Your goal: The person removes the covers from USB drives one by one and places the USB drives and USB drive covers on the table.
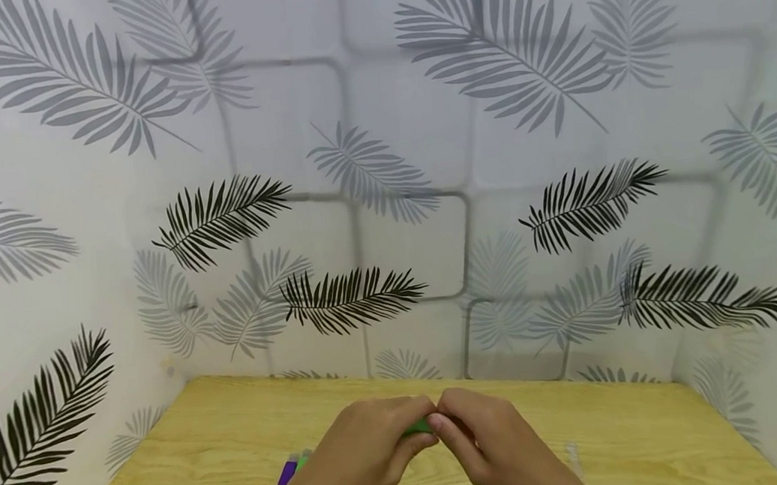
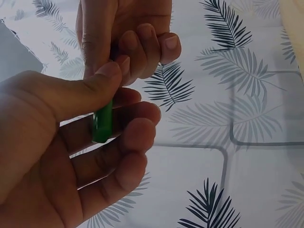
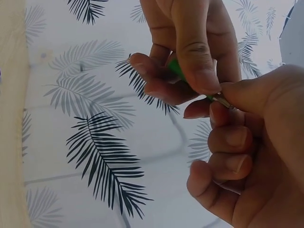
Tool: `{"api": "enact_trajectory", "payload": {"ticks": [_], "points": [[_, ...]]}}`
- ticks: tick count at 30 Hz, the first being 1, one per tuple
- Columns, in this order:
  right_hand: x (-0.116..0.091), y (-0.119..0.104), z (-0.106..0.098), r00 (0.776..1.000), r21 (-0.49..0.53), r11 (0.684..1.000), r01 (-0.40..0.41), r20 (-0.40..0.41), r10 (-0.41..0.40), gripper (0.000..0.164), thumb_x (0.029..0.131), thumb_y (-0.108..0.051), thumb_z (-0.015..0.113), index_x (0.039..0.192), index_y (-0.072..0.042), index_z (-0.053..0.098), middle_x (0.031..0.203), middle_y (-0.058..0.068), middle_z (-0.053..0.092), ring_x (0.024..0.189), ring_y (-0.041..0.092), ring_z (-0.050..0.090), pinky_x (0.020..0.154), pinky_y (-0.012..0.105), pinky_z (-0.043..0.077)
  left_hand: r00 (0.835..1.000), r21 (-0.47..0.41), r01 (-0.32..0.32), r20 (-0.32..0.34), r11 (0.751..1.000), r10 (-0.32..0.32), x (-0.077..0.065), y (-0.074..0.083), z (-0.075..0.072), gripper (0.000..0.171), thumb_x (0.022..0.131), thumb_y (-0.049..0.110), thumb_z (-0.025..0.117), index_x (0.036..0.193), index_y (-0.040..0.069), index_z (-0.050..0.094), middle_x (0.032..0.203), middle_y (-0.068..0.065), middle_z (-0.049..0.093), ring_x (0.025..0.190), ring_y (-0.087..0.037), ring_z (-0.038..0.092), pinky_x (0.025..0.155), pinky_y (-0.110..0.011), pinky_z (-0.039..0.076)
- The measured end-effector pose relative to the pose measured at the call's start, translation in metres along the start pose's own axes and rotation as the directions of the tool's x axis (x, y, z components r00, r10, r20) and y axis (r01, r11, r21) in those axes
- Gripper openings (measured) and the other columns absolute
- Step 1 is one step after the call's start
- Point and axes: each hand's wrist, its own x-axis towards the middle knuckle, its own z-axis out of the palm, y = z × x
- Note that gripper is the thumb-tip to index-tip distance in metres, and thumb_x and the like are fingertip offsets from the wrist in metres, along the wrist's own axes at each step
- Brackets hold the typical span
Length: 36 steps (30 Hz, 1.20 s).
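Above the table, both hands meet fingertip to fingertip around a slim green pen-like stick [image 3: 176,69]. My left hand [image 1: 365,448] pinches it between thumb and fingers. In the left wrist view, the blunt green end [image 2: 102,124] points down toward the palm, with the other fingers loosely bent beside it. My right hand [image 1: 500,441] pinches the far end with thumb and index finger, its remaining fingers curled in. A narrow, shiny metallic-looking part [image 3: 221,100] shows between the two hands in the right wrist view. Fingertips cover the rest of the stick.
On the wood-grain table [image 1: 219,435], a purple piece [image 1: 286,473] and a light green piece [image 1: 303,459] lie left of the left hand. A small clear item [image 1: 572,455] lies at right. Leaf-patterned sheeting [image 1: 410,256] hangs behind and at the sides.
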Motion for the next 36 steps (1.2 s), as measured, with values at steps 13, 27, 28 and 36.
{"api": "enact_trajectory", "payload": {"ticks": [13, 27, 28, 36], "points": [[0.0019, 0.0001, -0.0009, 1.0, 0.028, 0.999, -0.026, -0.002, 0.026, 0.025, 0.095, -0.005, 0.06, 0.079, -0.023, 0.05, 0.066, -0.014, 0.039, 0.056, -0.007, 0.031, 0.048, 0.012, 0.032, 0.999, 0.053, -0.023, -0.025, 0.998, 0.024, -0.0004, 0.0006, 0.0021, 0.017, 0.095, 0.023, 0.06, 0.085, 0.018, 0.047, 0.067, 0.014, 0.029, 0.06, 0.001, 0.031, 0.056, -0.012, 0.029], [0.0011, -0.0003, -0.0017, 0.999, 0.027, 0.999, -0.047, 0.014, 0.047, 0.024, 0.096, -0.007, 0.058, 0.081, -0.025, 0.051, 0.067, -0.015, 0.038, 0.056, -0.007, 0.031, 0.048, 0.014, 0.033, 0.999, 0.012, 0.028, 0.018, 1.0, -0.028, -0.0004, 0.0009, 0.0013, 0.017, 0.098, 0.028, 0.055, 0.085, 0.021, 0.046, 0.062, 0.017, 0.038, 0.051, 0.007, 0.036, 0.053, -0.012, 0.033], [0.0012, -0.0004, -0.0019, 0.999, 0.024, 0.999, -0.047, 0.013, 0.047, 0.024, 0.096, -0.008, 0.058, 0.081, -0.025, 0.051, 0.067, -0.015, 0.038, 0.056, -0.007, 0.031, 0.048, 0.014, 0.033, 0.999, 0.013, 0.032, 0.021, 0.999, -0.032, -0.0003, 0.001, 0.0012, 0.017, 0.098, 0.028, 0.055, 0.085, 0.021, 0.046, 0.063, 0.017, 0.038, 0.051, 0.007, 0.036, 0.053, -0.012, 0.033], [0.0019, -0.0006, -0.0026, 0.999, 0.003, 0.999, -0.049, 0.004, 0.049, 0.023, 0.096, -0.007, 0.059, 0.081, -0.023, 0.052, 0.069, -0.016, 0.039, 0.057, -0.006, 0.033, 0.048, 0.014, 0.034, 0.999, 0.032, 0.03, 0.018, 0.999, -0.03, 0.0001, 0.0016, 0.0019, 0.016, 0.099, 0.029, 0.055, 0.087, 0.02, 0.047, 0.065, 0.015, 0.029, 0.057, 0.002, 0.03, 0.054, -0.013, 0.029]]}}
